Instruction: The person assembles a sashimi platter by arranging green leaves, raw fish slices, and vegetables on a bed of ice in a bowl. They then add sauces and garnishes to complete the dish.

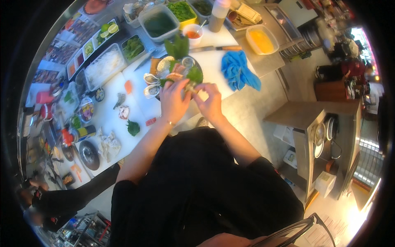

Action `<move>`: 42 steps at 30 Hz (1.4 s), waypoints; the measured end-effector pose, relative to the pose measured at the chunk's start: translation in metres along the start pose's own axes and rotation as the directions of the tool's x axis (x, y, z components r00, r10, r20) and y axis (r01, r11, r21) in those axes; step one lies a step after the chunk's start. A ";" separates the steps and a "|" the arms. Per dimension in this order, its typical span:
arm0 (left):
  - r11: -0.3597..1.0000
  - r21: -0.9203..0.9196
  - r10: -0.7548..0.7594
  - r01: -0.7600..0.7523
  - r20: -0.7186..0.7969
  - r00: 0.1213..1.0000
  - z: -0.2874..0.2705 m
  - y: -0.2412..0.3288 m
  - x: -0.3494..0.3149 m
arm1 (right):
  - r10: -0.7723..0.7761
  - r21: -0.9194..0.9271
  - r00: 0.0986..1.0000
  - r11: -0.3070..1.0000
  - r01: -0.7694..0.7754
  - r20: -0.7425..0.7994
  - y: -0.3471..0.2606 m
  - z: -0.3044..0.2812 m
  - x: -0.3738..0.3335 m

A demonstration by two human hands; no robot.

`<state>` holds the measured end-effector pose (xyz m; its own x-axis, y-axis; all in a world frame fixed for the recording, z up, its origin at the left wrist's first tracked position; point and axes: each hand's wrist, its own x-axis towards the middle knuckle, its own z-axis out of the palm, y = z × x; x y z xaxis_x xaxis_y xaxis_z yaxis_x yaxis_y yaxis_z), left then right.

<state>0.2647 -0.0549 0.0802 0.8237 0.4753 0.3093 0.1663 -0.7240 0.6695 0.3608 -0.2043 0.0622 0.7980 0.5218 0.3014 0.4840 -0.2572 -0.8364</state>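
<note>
Where two hands meet — left hand (173, 101), right hand (210, 103) — one dark plate (197, 65) (three oysters (151, 84))

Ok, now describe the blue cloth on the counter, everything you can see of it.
The blue cloth is a bright blue rag, soft fabric by the look, crumpled into folds rather than laid flat. It lies on the white cutting board, its lower end trailing over the board's edge onto the grey counter. It sits just below the wooden-handled knife and beside the dark plate. Neither hand touches it; the right hand is nearest.
</note>
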 end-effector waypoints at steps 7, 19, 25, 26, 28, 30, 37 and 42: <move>0.937 0.343 0.054 -0.061 0.031 0.998 0.025 -0.008 0.049 | -0.095 -0.068 0.995 0.993 0.093 -0.022 0.041 0.015 0.042; 0.956 0.282 0.076 -0.078 0.018 0.997 0.026 -0.021 0.045 | -0.262 -0.107 0.964 0.958 0.265 0.039 0.055 0.022 0.051; 0.982 0.188 0.002 -0.020 0.091 0.996 0.025 -0.030 0.049 | -0.225 -0.094 0.974 0.970 0.225 0.005 0.062 0.025 0.054; 0.982 0.186 0.013 -0.032 0.101 0.995 0.026 -0.031 0.049 | -0.244 -0.070 0.969 0.968 0.242 -0.025 0.063 0.026 0.055; 0.974 0.226 -0.023 -0.005 0.123 0.992 0.025 -0.030 0.050 | -0.250 -0.058 0.968 0.967 0.248 -0.026 0.064 0.029 0.059; 0.964 0.264 0.021 -0.034 0.051 0.998 0.023 -0.023 0.049 | -0.299 -0.069 0.954 0.953 0.296 -0.025 0.060 0.034 0.060; 0.999 0.035 0.025 -0.014 -0.346 0.938 -0.040 -0.044 0.004 | -0.336 -0.221 0.939 0.924 0.312 -0.080 0.021 0.014 0.041; 0.858 -0.152 -0.487 0.490 -0.542 0.685 -0.181 -0.193 -0.065 | -0.146 -0.064 0.986 0.988 0.141 -0.078 -0.024 0.004 -0.011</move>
<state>0.0812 0.1442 0.0529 0.1888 0.9491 0.2520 0.4638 -0.3123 0.8291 0.3389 -0.2002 0.0770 0.7442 0.4889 0.4552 0.6139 -0.2320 -0.7545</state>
